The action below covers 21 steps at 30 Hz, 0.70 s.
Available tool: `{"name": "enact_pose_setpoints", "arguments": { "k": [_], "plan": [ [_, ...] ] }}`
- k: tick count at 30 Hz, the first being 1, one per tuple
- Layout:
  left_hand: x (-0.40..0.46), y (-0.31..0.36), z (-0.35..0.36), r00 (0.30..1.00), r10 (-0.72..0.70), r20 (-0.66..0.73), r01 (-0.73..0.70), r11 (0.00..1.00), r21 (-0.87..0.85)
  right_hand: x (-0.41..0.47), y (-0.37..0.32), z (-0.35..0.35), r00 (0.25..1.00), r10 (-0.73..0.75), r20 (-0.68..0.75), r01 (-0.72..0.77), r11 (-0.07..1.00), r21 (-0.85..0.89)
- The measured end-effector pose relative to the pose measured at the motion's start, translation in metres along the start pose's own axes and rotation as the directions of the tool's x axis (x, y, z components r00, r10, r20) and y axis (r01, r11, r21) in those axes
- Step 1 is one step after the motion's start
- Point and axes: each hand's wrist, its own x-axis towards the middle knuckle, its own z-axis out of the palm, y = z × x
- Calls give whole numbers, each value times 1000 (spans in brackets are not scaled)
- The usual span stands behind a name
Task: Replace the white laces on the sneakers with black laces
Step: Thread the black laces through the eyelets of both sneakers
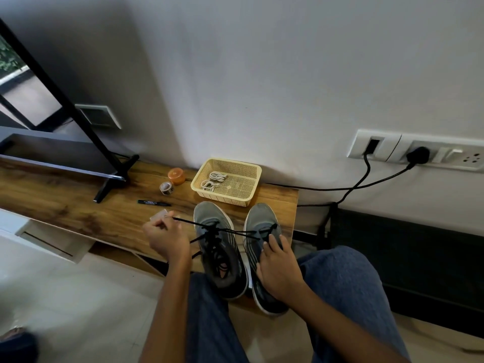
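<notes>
Black lace (209,226) runs taut from the left hand (166,238) across the left sneaker (220,247) to the upper eyelets of the right sneaker (263,247), where the right hand (279,268) rests. The left hand's fingers are curled, pinching the lace's free end just left of the shoes. The right hand lies on the right sneaker's tongue and side, fingers curved over the upper and holding it down, fingertips by the eyelets. Both grey sneakers stand side by side, toes to the wall, at the near right end of a wooden bench (78,205); the left one is already threaded with black lace, whose loose ends trail over its opening. White laces (213,180) lie coiled in a cream plastic basket (252,189) just beyond the toes, against the wall. Left of the basket sit an orange round container (176,176) and a small tape roll (166,188), with a black marker (154,203) lying flat nearer the person. A small clear plastic piece (159,215) sits beside the left hand's knuckles. Farther left, a black-framed screen's stand (115,179) rests on the bench. On the wall to the right, a white socket panel (419,151) takes two black plugs, their cables drooping towards the bench. Blue trouser legs (348,297) fill the foreground.
</notes>
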Motion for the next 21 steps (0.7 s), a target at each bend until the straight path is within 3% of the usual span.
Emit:
{"name": "enact_pose_setpoints", "arguments": {
  "k": [3,6,8,10,12,13,18,21],
  "plan": [
    [-23,-2,3,987,73,144,-99,978,185,-2,0,4,1000,25,-15,-24,999,41],
    [-56,-14,10,917,230,327,-352,852,387,-1,0,12,988,88,-124,-79,994,71],
    [-72,-28,18,801,338,495,-572,677,464,0,-1,17,969,108,-220,-89,991,98],
    [-85,-45,26,609,379,697,-773,481,414,2,0,17,946,132,-297,-103,988,114],
    [-92,-59,33,431,384,816,-891,323,319,2,-1,19,916,129,-380,-89,989,122],
    [-92,-66,37,397,392,830,-910,285,300,1,-1,19,907,128,-401,-80,988,135],
    [-89,-62,52,427,257,867,-900,211,380,1,-1,20,906,125,-404,-70,987,147],
    [-82,-53,54,505,227,833,-859,224,460,-1,0,17,910,139,-390,-87,985,148]
  ]
}}
